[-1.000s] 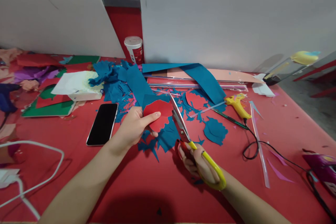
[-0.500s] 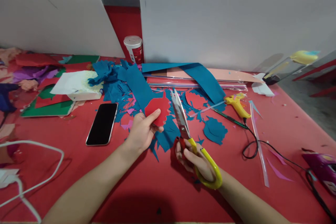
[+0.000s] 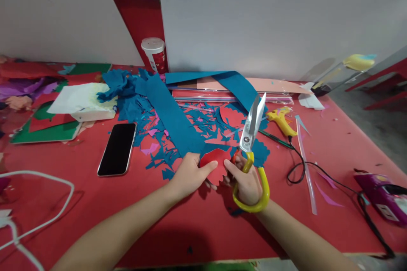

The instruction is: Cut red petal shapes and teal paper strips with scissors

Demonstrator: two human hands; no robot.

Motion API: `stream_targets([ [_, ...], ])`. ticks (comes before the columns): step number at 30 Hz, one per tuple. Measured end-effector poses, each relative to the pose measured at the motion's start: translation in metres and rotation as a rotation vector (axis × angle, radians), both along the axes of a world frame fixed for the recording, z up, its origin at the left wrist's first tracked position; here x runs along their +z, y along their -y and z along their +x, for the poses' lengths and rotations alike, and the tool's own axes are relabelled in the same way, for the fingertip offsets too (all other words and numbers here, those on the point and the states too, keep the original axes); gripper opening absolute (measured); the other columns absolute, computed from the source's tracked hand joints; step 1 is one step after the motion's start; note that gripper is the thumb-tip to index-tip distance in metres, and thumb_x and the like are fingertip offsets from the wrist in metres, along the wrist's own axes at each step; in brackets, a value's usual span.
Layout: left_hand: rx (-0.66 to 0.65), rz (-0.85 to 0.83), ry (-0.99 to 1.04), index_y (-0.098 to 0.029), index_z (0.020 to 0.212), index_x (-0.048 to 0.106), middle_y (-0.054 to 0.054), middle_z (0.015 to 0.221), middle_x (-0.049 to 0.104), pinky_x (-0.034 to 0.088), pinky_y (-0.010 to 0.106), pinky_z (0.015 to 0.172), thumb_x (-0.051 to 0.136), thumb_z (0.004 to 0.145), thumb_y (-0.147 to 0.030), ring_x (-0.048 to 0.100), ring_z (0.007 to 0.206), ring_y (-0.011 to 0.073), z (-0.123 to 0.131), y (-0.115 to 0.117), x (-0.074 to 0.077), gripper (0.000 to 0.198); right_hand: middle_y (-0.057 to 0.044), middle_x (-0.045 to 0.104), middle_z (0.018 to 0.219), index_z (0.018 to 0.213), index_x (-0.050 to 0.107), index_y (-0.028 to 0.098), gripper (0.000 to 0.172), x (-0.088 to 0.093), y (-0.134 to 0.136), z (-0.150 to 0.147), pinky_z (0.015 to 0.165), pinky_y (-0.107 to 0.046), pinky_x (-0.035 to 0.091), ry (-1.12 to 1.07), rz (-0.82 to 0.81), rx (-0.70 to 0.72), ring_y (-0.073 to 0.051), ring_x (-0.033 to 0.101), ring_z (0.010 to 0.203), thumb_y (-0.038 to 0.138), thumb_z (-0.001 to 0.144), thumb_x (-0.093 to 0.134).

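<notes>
A red paper cutout (image 3: 213, 174) with a scalloped edge is pinched in my left hand (image 3: 190, 175), thumb on top. My right hand (image 3: 247, 181) grips the cutout's right edge between thumb and fingers. Yellow-handled scissors (image 3: 249, 135) hang on that same hand, their blades pointing up and away, nearly closed. A small red object by the right fingers is mostly hidden. Beyond the hands lie a long blue paper strip (image 3: 171, 114), blue paper scraps (image 3: 159, 152), another red cutout (image 3: 231, 116) and a blue scalloped cutout (image 3: 260, 152).
A phone (image 3: 117, 149) lies at left, near a white cable (image 3: 68, 186). On the right are a yellow glue gun (image 3: 282, 122) with its black cord, a clear glue stick (image 3: 308, 173) and a purple device (image 3: 381, 194). A paper cup (image 3: 154, 56) stands against the wall.
My hands have come together; the red cutout moved right and nearer, and my right hand now grips its edge too. The scissors swung to point up and right, their blades closer together.
</notes>
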State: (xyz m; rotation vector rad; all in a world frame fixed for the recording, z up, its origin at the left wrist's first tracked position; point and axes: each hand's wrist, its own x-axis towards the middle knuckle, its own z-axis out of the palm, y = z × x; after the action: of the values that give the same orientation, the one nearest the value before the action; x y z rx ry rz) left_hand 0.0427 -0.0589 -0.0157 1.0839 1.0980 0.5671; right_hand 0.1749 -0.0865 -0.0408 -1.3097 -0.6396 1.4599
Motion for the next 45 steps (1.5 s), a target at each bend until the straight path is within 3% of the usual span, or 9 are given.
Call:
stream_targets([
  [4, -0.027, 0.024, -0.056, -0.012, 0.057, 0.054, 0.004, 0.046, 0.058, 0.044, 0.023, 0.039, 0.052, 0.073, -0.037, 0.056, 0.039, 0.0142, 0.0, 0.001, -0.003, 0.03, 0.008, 0.033, 0.045, 0.057, 0.035, 0.023, 0.035, 0.0, -0.001, 0.002, 0.036, -0.024, 0.032, 0.085, 0.011, -0.026, -0.008, 0.034, 0.036, 0.037, 0.06, 0.067],
  [12, 0.033, 0.363, -0.279, -0.017, 0.051, 0.044, -0.003, 0.049, 0.044, 0.028, 0.021, 0.04, 0.057, 0.069, -0.036, 0.038, 0.045, 0.008, -0.009, -0.012, -0.004, 0.029, 0.008, 0.034, 0.05, 0.061, 0.035, 0.021, 0.033, -0.003, 0.003, 0.005, 0.04, -0.023, 0.035, 0.206, 0.062, 0.071, -0.007, 0.036, 0.041, 0.039, 0.067, 0.063],
  [19, -0.065, 0.447, -0.31, -0.014, 0.058, 0.061, -0.001, 0.051, 0.051, 0.029, 0.021, 0.045, 0.054, 0.071, -0.034, 0.041, 0.049, 0.0105, -0.017, -0.02, 0.006, 0.025, 0.007, 0.033, 0.051, 0.062, 0.036, 0.021, 0.03, -0.007, 0.003, 0.004, 0.039, -0.022, 0.029, 0.198, 0.11, 0.175, -0.007, 0.032, 0.041, 0.039, 0.072, 0.059],
  [22, 0.001, 0.477, -0.321, -0.015, 0.059, 0.064, -0.002, 0.05, 0.052, 0.029, 0.021, 0.045, 0.055, 0.07, -0.034, 0.041, 0.048, 0.0102, -0.023, -0.026, 0.008, 0.024, 0.004, 0.042, 0.061, 0.077, 0.047, 0.019, 0.024, -0.005, 0.001, 0.005, 0.04, -0.021, 0.029, 0.144, 0.129, 0.245, -0.007, 0.036, 0.045, 0.039, 0.07, 0.06],
  [25, 0.105, 0.449, -0.284, -0.014, 0.065, 0.066, -0.001, 0.055, 0.058, 0.035, 0.021, 0.047, 0.058, 0.068, -0.034, 0.046, 0.051, 0.0112, -0.031, -0.034, 0.01, 0.021, 0.0, 0.048, 0.074, 0.092, 0.052, 0.018, 0.036, -0.002, 0.0, 0.01, 0.044, -0.022, 0.034, 0.121, 0.152, 0.356, -0.008, 0.041, 0.052, 0.041, 0.067, 0.062],
  [31, 0.328, 0.368, -0.154, -0.013, 0.072, 0.067, 0.001, 0.065, 0.065, 0.045, 0.024, 0.055, 0.063, 0.066, -0.034, 0.056, 0.058, 0.013, -0.047, -0.043, 0.021, 0.023, -0.004, 0.047, 0.087, 0.103, 0.054, 0.017, 0.064, 0.004, 0.002, 0.018, 0.044, -0.022, 0.036, 0.036, 0.11, 0.523, -0.006, 0.039, 0.052, 0.061, 0.058, 0.061],
  [36, 0.572, 0.387, 0.044, -0.016, 0.073, 0.067, 0.0, 0.073, 0.068, 0.05, 0.025, 0.066, 0.067, 0.063, -0.029, 0.061, 0.068, 0.0141, -0.053, -0.046, 0.028, 0.017, -0.006, 0.049, 0.094, 0.111, 0.052, 0.022, 0.065, 0.001, 0.005, 0.023, 0.046, -0.023, 0.039, 0.0, 0.166, 0.647, -0.006, 0.043, 0.051, 0.063, 0.061, 0.056],
  [42, 0.635, 0.435, 0.208, -0.019, 0.075, 0.068, -0.001, 0.076, 0.069, 0.051, 0.026, 0.072, 0.068, 0.063, -0.027, 0.063, 0.073, 0.0147, -0.052, -0.048, 0.029, 0.014, -0.009, 0.047, 0.106, 0.119, 0.045, 0.026, 0.064, -0.008, 0.006, 0.028, 0.052, -0.025, 0.043, -0.066, 0.244, 0.794, -0.012, 0.049, 0.063, 0.064, 0.067, 0.049],
  [45, 0.639, 0.438, 0.193, -0.017, 0.074, 0.069, 0.001, 0.076, 0.07, 0.052, 0.028, 0.07, 0.069, 0.062, -0.028, 0.063, 0.071, 0.016, -0.051, -0.046, 0.028, 0.016, -0.01, 0.046, 0.108, 0.119, 0.045, 0.026, 0.061, -0.01, 0.008, 0.027, 0.052, -0.023, 0.045, -0.103, 0.303, 0.793, -0.018, 0.05, 0.083, 0.062, 0.069, 0.049],
])
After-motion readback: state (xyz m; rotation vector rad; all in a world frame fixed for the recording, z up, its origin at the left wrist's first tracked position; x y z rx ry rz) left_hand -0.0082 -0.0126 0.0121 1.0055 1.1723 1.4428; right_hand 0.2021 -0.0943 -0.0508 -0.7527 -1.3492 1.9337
